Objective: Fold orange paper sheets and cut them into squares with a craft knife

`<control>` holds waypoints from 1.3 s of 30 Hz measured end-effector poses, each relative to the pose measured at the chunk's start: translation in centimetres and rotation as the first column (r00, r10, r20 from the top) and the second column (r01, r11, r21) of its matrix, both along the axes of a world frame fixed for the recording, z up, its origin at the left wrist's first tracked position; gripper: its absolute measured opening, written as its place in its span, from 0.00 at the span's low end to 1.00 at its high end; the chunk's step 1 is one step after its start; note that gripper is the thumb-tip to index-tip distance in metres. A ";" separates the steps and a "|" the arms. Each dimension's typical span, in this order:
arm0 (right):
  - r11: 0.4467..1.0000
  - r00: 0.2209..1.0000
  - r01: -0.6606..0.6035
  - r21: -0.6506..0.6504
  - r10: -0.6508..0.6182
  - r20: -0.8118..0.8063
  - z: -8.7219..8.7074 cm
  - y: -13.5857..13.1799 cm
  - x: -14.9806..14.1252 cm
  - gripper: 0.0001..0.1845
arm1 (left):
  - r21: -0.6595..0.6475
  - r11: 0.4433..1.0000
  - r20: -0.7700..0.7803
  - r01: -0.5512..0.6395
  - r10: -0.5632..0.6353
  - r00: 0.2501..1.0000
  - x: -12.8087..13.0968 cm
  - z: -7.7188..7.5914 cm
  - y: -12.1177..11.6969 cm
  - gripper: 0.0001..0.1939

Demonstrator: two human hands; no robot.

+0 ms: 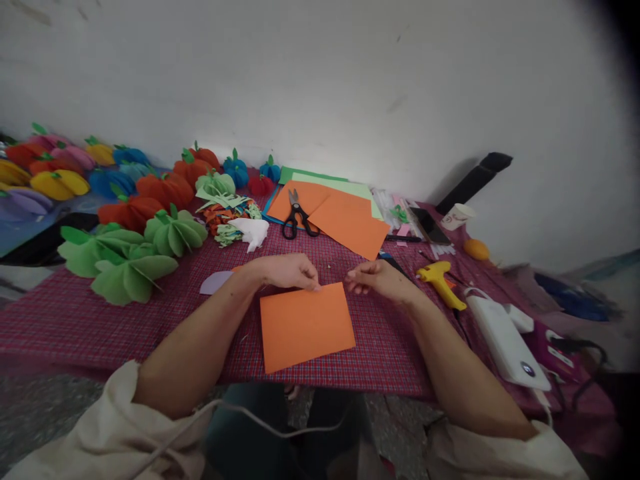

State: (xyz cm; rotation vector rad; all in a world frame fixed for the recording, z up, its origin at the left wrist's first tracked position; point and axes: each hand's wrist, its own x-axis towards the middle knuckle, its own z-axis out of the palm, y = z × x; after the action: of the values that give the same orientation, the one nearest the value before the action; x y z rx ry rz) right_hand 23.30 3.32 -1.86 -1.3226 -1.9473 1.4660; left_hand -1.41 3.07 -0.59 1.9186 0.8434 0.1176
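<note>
An orange paper sheet (305,325) lies flat on the red checked tablecloth (100,320) right in front of me. My left hand (287,271) rests at the sheet's far edge, fingers curled and pinching that edge. Just beyond the sheet's far right corner, my right hand (375,277) hovers with its fingers loosely curled; I cannot make out anything in them.
Black scissors (297,217) lie on a stack of orange and green sheets (345,220) at the back. Several paper pumpkins (125,257) fill the left side. To the right lie a yellow glue gun (443,280), a white device (505,340), a phone (430,225) and a paper cup (457,215).
</note>
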 end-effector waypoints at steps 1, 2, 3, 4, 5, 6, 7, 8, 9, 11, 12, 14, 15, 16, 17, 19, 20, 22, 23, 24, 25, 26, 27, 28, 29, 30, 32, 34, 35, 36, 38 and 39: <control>0.990 0.998 0.053 0.127 -0.055 0.014 -0.3 0.1 -0.2 0.16 | -0.006 1.000 -0.005 0.009 -0.009 1.000 -0.1 0.1 0.0 0.15; 0.960 0.994 0.091 0.264 -0.102 0.030 -0.6 0.2 -0.4 0.14 | -0.010 1.000 -0.010 0.020 -0.020 1.000 -0.2 0.2 0.0 0.14; 0.913 0.990 0.107 0.393 -0.136 0.047 -1.0 0.2 -0.7 0.12 | -0.011 0.999 -0.015 0.033 -0.033 0.999 -0.2 0.2 -0.1 0.14; 0.861 0.986 0.099 0.499 -0.154 0.070 -1.5 0.3 -1.1 0.10 | -0.012 0.999 -0.019 0.047 -0.047 0.999 -0.2 0.3 -0.1 0.14; 0.811 0.982 0.074 0.580 -0.159 0.097 -1.9 0.3 -1.4 0.09 | -0.012 0.998 -0.023 0.059 -0.059 0.998 -0.2 0.3 -0.2 0.14; 0.770 0.980 0.039 0.637 -0.153 0.125 -2.3 0.4 -1.8 0.08 | -0.014 0.998 -0.027 0.066 -0.067 0.997 -0.1 0.2 -0.2 0.14; 0.737 0.979 0.001 0.676 -0.140 0.151 -2.7 0.6 -2.1 0.09 | -0.016 0.997 -0.031 0.071 -0.071 0.997 -0.1 0.2 -0.2 0.15; 0.714 0.976 -0.034 0.699 -0.125 0.176 -3.0 0.8 -2.3 0.11 | -0.019 0.997 -0.035 0.074 -0.074 0.997 0.0 0.1 -0.2 0.15; 0.702 0.973 -0.062 0.710 -0.115 0.199 -3.4 0.9 -2.5 0.13 | -0.020 0.997 -0.039 0.075 -0.075 0.996 0.0 0.0 -0.2 0.15; 0.696 0.963 -0.099 0.711 -0.113 0.245 -3.8 1.3 -2.9 0.14 | -0.016 0.997 -0.043 0.075 -0.075 0.996 0.0 -0.1 -0.1 0.16; 0.694 0.957 -0.108 0.711 -0.122 0.264 -4.0 1.5 -3.0 0.14 | -0.012 0.997 -0.043 0.076 -0.077 0.996 0.0 -0.1 -0.1 0.16; 0.691 0.948 -0.122 0.712 -0.132 0.290 -4.1 1.6 -3.2 0.13 | -0.005 0.997 -0.039 0.075 -0.075 0.996 0.0 -0.1 0.0 0.16; 0.692 0.946 -0.130 0.710 -0.129 0.299 -4.1 1.7 -3.3 0.12 | -0.004 0.997 -0.037 0.073 -0.073 0.997 0.0 -0.2 0.0 0.16; 0.693 0.944 -0.138 0.708 -0.124 0.306 -4.1 1.7 -3.4 0.11 | -0.004 0.997 -0.037 0.072 -0.072 0.997 -0.1 -0.2 0.0 0.16; 0.694 0.942 -0.146 0.705 -0.121 0.314 -4.1 1.6 -3.6 0.10 | -0.005 0.997 -0.037 0.072 -0.072 0.997 -0.1 -0.2 0.0 0.16; 0.691 0.933 -0.146 0.708 -0.141 0.330 -4.0 1.5 -3.8 0.09 | -0.009 0.997 -0.030 0.072 -0.072 0.997 -0.2 -0.3 0.1 0.16; 0.691 0.930 -0.141 0.709 -0.154 0.335 -3.9 1.5 -3.9 0.08 | -0.012 0.997 -0.024 0.070 -0.070 0.997 -0.3 -0.4 0.1 0.16; 0.705 0.935 -0.123 0.699 -0.153 0.319 -3.6 1.5 -3.8 0.08 | -0.018 0.999 -0.005 0.051 -0.051 0.999 -0.5 -0.5 0.2 0.17; 0.724 0.945 -0.109 0.681 -0.137 0.297 -3.3 1.4 -3.6 0.08 | -0.022 0.999 0.005 0.041 -0.040 0.999 -0.6 -0.6 0.3 0.17; 0.755 0.956 -0.095 0.649 -0.111 0.270 -2.8 1.2 -3.3 0.07 | -0.026 0.999 0.015 0.029 -0.029 0.999 -0.7 -0.6 0.3 0.17; 0.793 0.967 -0.090 0.602 -0.076 0.245 -2.2 0.9 -2.7 0.07 | -0.032 0.999 0.024 0.018 -0.017 1.000 -0.9 -0.6 0.4 0.17; 0.838 0.974 -0.091 0.538 -0.038 0.224 -1.4 0.4 -2.0 0.07 | -0.037 0.999 0.035 0.003 -0.002 0.999 -1.0 -0.7 0.4 0.17; 0.887 0.975 -0.117 0.447 0.018 0.221 -0.6 -0.4 -1.0 0.08 | -0.037 0.999 0.045 -0.020 0.022 0.999 -1.1 -0.7 0.5 0.17; 0.919 0.971 -0.163 0.359 0.084 0.225 0.3 -1.3 0.0 0.08 | -0.032 0.998 0.056 -0.052 0.054 0.997 -1.1 -0.7 0.6 0.17; 0.940 0.964 -0.205 0.274 0.144 0.225 1.3 -2.5 1.2 0.08 | -0.021 0.996 0.066 -0.089 0.091 0.994 -1.2 -0.8 0.6 0.17; 0.953 0.955 -0.237 0.188 0.194 0.224 2.3 -3.8 2.4 0.08 | -0.007 0.992 0.076 -0.122 0.123 0.990 -1.2 -0.8 0.7 0.17; 0.940 0.907 -0.339 -0.022 0.333 0.256 4.1 -6.4 4.8 0.09 | 0.014 0.987 0.101 -0.159 0.156 0.983 -1.1 -0.8 0.7 0.16; 0.872 0.820 -0.469 -0.139 0.488 0.299 5.7 -8.7 6.7 0.11 | 0.016 0.988 0.129 -0.151 0.147 0.981 -0.9 -0.8 0.7 0.14; 0.856 0.795 -0.504 -0.116 0.512 0.325 6.2 -9.5 7.4 0.11 | 0.014 0.989 0.142 -0.146 0.143 0.980 -0.7 -0.7 0.7 0.14; 0.860 0.791 -0.503 -0.085 0.498 0.355 6.7 -10.0 7.8 0.09 | 0.015 0.989 0.153 -0.149 0.145 0.978 -0.6 -0.7 0.7 0.13; 0.880 0.811 -0.475 -0.001 0.438 0.387 7.0 -10.4 7.9 0.07 | 0.026 0.986 0.151 -0.164 0.158 0.976 -0.3 -0.7 0.5 0.13; 0.891 0.831 -0.451 0.046 0.400 0.387 7.0 -10.3 7.5 0.08 | 0.033 0.985 0.143 -0.170 0.164 0.976 -0.2 -0.7 0.4 0.14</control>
State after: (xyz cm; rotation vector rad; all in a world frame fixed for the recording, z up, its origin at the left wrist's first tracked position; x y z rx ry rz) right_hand 30.84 -6.93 5.14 -1.2177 -2.6823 1.2959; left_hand -1.60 3.52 -1.32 1.8549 0.9126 0.3713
